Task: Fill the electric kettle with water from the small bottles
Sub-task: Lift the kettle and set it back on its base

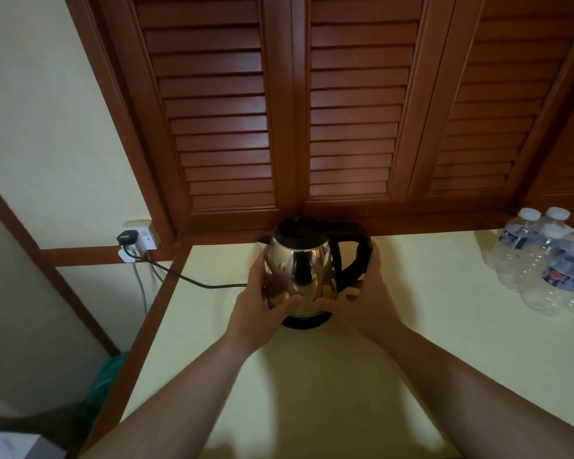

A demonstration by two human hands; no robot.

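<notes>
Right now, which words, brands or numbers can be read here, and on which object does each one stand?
None can be read.
Water bottles: the blue labels carry print, too blurred to read.
Electric kettle: no legible marking on its steel body.
Wall socket: no legible text.

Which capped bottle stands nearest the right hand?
The back-left clear plastic bottle in the shrink-wrapped pack; the others stand farther right of the right hand.
</notes>
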